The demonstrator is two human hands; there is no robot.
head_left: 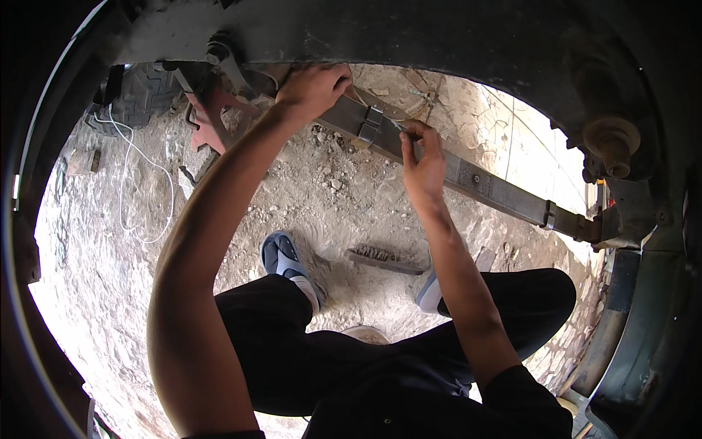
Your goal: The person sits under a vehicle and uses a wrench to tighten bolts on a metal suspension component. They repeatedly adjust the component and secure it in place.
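Note:
A dark leaf spring with metal clamps runs slantwise beneath a large dark vehicle beam. At the spring's upper left part, my left hand is closed with its fingers curled, close under the beam's lower edge. What lies in its fingers is hidden. My right hand is at the spring's far side, thumb and fingers pinched on the end of a thin wire. This wire arcs over the spring from near my left hand, passing close to a clamp.
A red stand and a tyre are at the far left, with a white cord looped on the dirt floor. A wire brush lies between my feet. A rusty bolt-like part juts down at the right.

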